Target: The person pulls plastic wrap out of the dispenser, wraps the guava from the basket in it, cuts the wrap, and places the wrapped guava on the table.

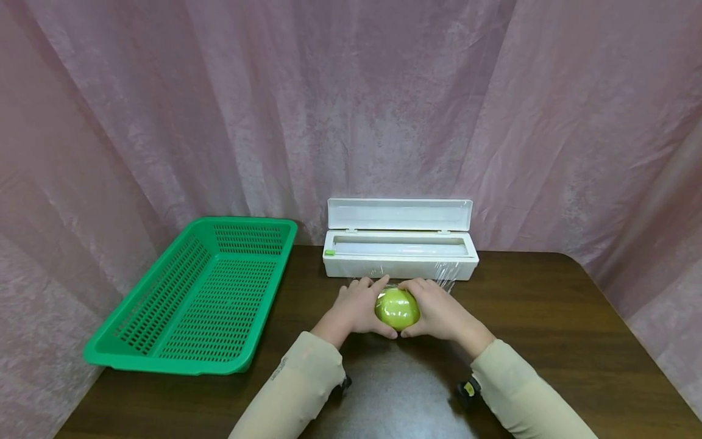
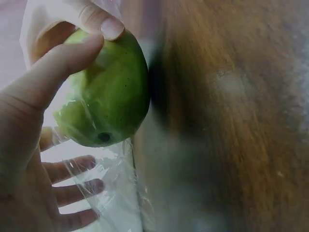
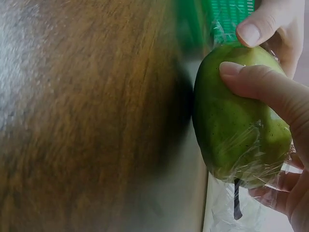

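Note:
A green pear with cling film over it is held low at the table in front of the white dispenser box. My left hand grips its left side, thumb on the near face and fingers on the far side. From the right, my right hand holds it the same way, the two thumbtips close together. In the right wrist view a dark stem pokes out from the pear under the film. Loose film hangs by the left fingers in the left wrist view.
Behind the hands stands the white cling film box, lid raised, with a roll inside and film stretching over its front. A green plastic basket sits at the left of the brown table. Pink curtains hang behind.

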`<state>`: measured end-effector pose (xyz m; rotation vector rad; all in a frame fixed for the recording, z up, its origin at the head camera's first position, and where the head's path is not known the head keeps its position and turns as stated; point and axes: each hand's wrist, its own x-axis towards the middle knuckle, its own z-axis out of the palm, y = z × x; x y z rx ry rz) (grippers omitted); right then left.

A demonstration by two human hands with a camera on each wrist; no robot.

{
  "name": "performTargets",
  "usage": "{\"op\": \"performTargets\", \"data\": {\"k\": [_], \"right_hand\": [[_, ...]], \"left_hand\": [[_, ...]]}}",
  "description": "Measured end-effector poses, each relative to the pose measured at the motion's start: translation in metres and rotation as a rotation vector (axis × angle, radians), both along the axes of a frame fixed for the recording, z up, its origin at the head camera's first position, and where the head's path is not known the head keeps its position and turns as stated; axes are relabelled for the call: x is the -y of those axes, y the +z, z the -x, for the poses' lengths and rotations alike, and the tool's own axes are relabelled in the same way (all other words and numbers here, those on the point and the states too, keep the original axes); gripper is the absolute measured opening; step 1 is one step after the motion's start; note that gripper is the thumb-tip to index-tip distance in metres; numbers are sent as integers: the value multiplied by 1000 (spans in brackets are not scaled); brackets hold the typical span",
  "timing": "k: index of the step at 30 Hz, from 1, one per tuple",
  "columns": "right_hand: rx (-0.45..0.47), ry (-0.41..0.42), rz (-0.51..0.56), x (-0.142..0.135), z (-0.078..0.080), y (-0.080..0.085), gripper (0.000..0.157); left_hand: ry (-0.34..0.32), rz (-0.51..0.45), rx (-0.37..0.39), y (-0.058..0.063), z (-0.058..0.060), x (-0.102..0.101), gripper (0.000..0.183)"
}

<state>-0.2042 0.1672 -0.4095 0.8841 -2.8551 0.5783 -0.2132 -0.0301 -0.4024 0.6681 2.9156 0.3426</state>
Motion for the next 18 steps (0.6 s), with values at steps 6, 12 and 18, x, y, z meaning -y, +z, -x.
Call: {"op": "performTargets", "data": {"k": [6,12,18], "right_hand": [[36,7,41,0,2,2,81],[72,16,81,0,6,2,80],[103,6,97,-1,11,1,81]], "left_hand": [[-99,11,-129,3,-8,-5,100],[-94,32,-122,0,-9,-14,97],[-50,52,-94,-1,-6,-20,99]]}}
